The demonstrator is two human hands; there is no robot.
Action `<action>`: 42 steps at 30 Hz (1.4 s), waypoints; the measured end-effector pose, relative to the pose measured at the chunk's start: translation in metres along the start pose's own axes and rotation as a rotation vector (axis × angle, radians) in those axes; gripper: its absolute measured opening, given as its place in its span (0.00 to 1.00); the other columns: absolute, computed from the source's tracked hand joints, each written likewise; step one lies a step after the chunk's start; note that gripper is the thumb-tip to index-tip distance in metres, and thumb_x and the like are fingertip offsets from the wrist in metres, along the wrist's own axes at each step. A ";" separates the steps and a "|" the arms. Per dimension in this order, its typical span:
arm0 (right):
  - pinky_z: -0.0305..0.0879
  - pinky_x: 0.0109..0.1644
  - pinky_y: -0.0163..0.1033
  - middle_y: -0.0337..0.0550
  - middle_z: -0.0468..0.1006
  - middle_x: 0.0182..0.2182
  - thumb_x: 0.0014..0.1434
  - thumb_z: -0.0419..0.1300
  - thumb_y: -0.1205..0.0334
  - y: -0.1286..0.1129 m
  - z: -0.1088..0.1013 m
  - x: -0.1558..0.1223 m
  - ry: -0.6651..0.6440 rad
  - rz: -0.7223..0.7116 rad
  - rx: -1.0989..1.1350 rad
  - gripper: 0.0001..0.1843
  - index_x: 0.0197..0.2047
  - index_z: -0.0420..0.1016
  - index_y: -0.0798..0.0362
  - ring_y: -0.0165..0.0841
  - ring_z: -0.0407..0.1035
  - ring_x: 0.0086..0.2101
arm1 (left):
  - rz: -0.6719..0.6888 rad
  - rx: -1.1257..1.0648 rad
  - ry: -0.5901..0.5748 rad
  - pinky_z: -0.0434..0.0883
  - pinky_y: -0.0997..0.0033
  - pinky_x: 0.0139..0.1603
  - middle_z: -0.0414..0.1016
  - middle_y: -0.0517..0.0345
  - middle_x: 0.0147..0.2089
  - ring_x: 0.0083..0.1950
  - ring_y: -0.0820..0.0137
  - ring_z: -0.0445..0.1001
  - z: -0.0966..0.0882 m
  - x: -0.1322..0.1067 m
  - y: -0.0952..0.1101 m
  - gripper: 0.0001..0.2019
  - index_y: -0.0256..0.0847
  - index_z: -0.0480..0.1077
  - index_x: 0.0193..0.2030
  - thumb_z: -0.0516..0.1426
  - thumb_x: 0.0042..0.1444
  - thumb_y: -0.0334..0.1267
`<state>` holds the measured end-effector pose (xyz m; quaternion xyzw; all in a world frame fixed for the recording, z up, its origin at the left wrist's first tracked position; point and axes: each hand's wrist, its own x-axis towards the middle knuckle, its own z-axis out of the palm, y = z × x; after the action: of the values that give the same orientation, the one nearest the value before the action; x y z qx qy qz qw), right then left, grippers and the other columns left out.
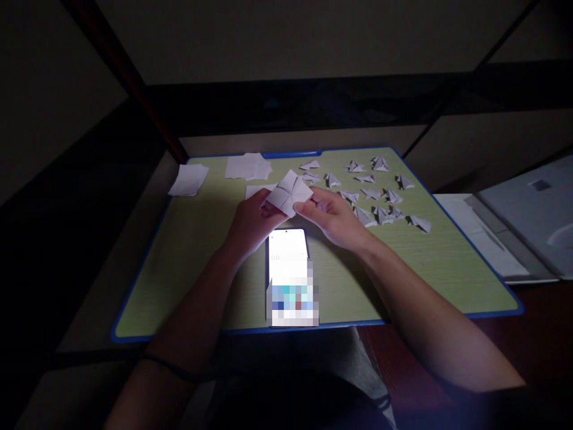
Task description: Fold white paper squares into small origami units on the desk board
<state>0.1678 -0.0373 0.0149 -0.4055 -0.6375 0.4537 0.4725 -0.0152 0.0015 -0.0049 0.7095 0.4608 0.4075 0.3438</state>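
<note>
A small square of white folded paper, turned corner-up and marked with crossing creases, is held above the table between my two hands. My left hand grips its left side, with the fingers curled partly behind it. On the right edge, the thumb of my right hand presses on the front while the other fingers curl behind. Just below the hands lies a lit smartphone, screen up. Another white sheet lies partly hidden behind my left hand.
Several folded paper figures are spread over the right back of the green, blue-edged table. Paper sheets lie at the left edge, and more sheets at the back. A white box stands beyond the right edge.
</note>
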 end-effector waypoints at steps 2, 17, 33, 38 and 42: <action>0.63 0.41 0.41 0.40 0.72 0.31 0.59 0.64 0.41 0.000 0.000 0.000 0.003 -0.012 -0.009 0.20 0.33 0.73 0.51 0.34 0.66 0.34 | -0.002 -0.001 -0.006 0.70 0.74 0.27 0.79 0.60 0.31 0.29 0.72 0.75 -0.001 0.000 0.002 0.13 0.41 0.72 0.36 0.67 0.43 0.31; 0.61 0.35 0.38 0.38 0.74 0.23 0.53 0.69 0.48 0.003 -0.012 0.009 0.227 -0.038 0.038 0.19 0.25 0.71 0.52 0.30 0.67 0.28 | -0.004 -0.121 0.061 0.70 0.78 0.22 0.74 0.60 0.27 0.24 0.76 0.71 -0.010 0.005 0.003 0.08 0.38 0.70 0.31 0.64 0.48 0.37; 0.60 0.30 0.37 0.41 0.78 0.24 0.50 0.71 0.47 0.005 -0.007 0.006 0.080 0.113 0.035 0.20 0.25 0.73 0.54 0.27 0.67 0.24 | 0.015 -0.325 -0.230 0.65 0.77 0.21 0.73 0.60 0.22 0.20 0.78 0.68 -0.016 0.001 0.013 0.11 0.36 0.73 0.32 0.59 0.56 0.43; 0.55 0.28 0.36 0.37 0.74 0.21 0.51 0.70 0.44 0.007 -0.008 0.005 0.068 0.083 0.002 0.22 0.25 0.72 0.54 0.26 0.64 0.23 | -0.041 -0.364 -0.168 0.63 0.77 0.20 0.73 0.60 0.22 0.19 0.79 0.67 -0.013 0.002 0.009 0.10 0.37 0.73 0.28 0.61 0.53 0.42; 0.54 0.28 0.37 0.35 0.72 0.20 0.52 0.70 0.42 0.008 -0.009 0.006 0.133 0.054 0.020 0.22 0.26 0.72 0.53 0.26 0.63 0.23 | -0.041 -0.379 -0.152 0.63 0.77 0.21 0.73 0.60 0.22 0.19 0.80 0.66 -0.012 0.001 0.009 0.09 0.37 0.75 0.29 0.62 0.54 0.41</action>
<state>0.1758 -0.0276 0.0096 -0.4472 -0.5890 0.4444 0.5055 -0.0221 0.0003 0.0081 0.6514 0.3627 0.4252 0.5132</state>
